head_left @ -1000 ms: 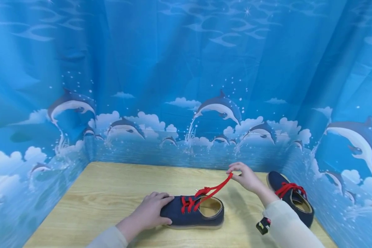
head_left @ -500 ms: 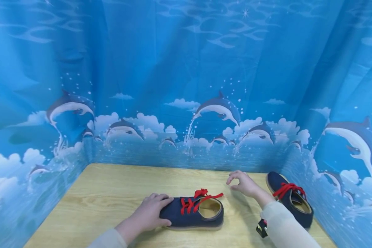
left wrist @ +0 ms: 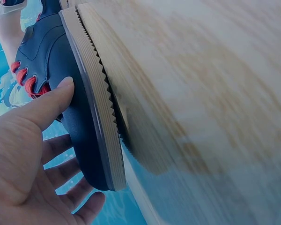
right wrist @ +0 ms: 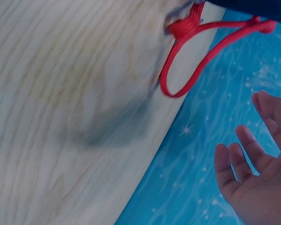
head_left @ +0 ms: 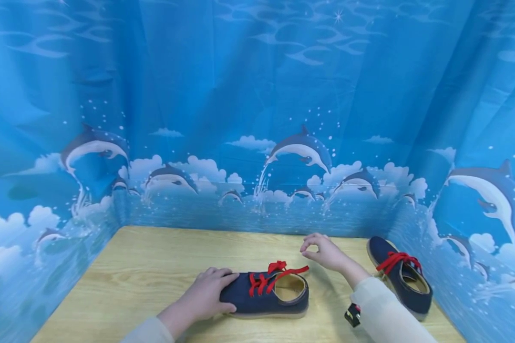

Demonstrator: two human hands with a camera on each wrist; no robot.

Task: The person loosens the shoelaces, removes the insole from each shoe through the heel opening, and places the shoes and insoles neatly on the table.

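Red lace (head_left: 298, 270) has dropped: a second ago the right hand (head_left: 324, 252) had it pulled up and taut, now it's slack across the mouth of the near shoe (head_left: 268, 305). Right hand is no longer touching it, and since the half-second frame has shifted slightly left, to just past the lace tip in the head view. Meaning: no tension on the lace now, that pull looks finished or at least paused; lacing itself still threaded over the tongue area.

Left hand (head_left: 209, 293) unchanged, gripping the toe end of the near shoe, thumb on one side and fingers round the other, per the left wrist view. Right fingers hold nothing; thumb and index curve close together, narrow gap at most, exact contact can't tell. Remaining fingers loosely bent.

Near shoe sits sole down at the front middle of the counter (head_left: 167, 257), toe to the left. Other shoe (head_left: 416, 297) is at the right edge, toe pointing away, partly behind the right sleeve (head_left: 382, 305); its own lace (head_left: 396, 258) is untouched by either hand.

Counts: two navy shoes, two red laces (one per shoe), two hands, one counter, one dolphin-print curtain (head_left: 240, 95) behind.
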